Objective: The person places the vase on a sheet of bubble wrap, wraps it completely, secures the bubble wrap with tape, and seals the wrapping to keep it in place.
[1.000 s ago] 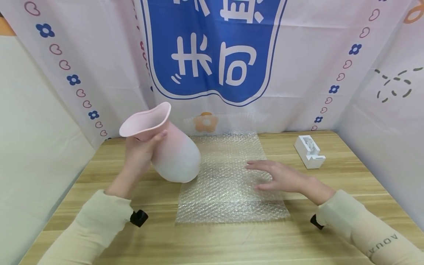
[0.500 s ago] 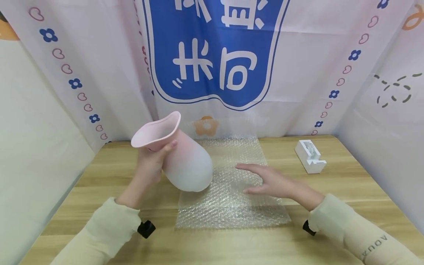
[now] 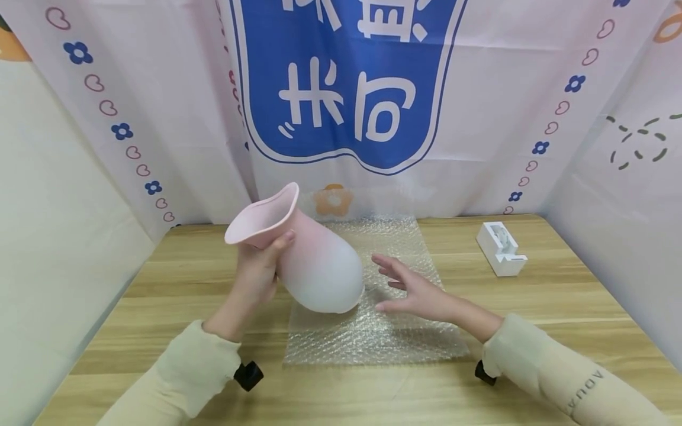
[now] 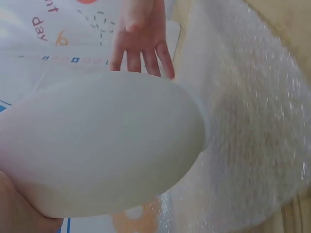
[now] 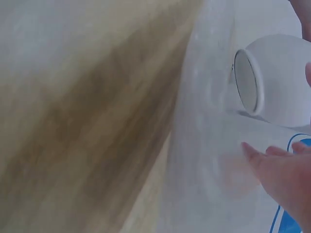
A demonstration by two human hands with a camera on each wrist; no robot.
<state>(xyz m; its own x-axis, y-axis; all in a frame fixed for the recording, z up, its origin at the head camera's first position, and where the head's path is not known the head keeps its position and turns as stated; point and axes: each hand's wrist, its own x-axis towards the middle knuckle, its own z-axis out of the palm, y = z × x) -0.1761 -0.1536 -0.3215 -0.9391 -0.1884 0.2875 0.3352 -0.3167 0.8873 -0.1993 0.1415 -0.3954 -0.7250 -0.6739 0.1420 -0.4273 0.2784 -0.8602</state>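
Pink-to-white vase (image 3: 322, 269), matte, wavy mouth, held at a tilt in the left hand (image 3: 257, 273). Left fingers grasp the neck just under the flare: thumb across the near side, remaining fingers mostly hidden behind. Mouth sits just beyond the left thumb and faces up and leftward; rounded base slants down toward the right fingers. Right hand (image 3: 418, 293): released, holds nothing, fingers extended and spread a bit, thumb apart, tips pointing at the base. Small gap between right fingertips and vase in the head view. Left wrist view: pale body fills most of the frame, right fingers just past its edge. Right wrist view: base ring turned toward camera, beyond the right fingers; part of left hand at the frame edge, blurry.

Clear bubble wrap (image 3: 373, 346) spread flat beneath the right fingers and under the vase's lower end, far end up against the cloth backdrop (image 3: 469, 124). Vase looks raised over it; contact, cannot tell. White tape dispenser (image 3: 501, 249) past the right fingers, off to their right, well apart. Wood-grain table (image 3: 554, 313) below both hands. Cream sleeves (image 3: 517, 349) behind the fingers, lettering on the right one.
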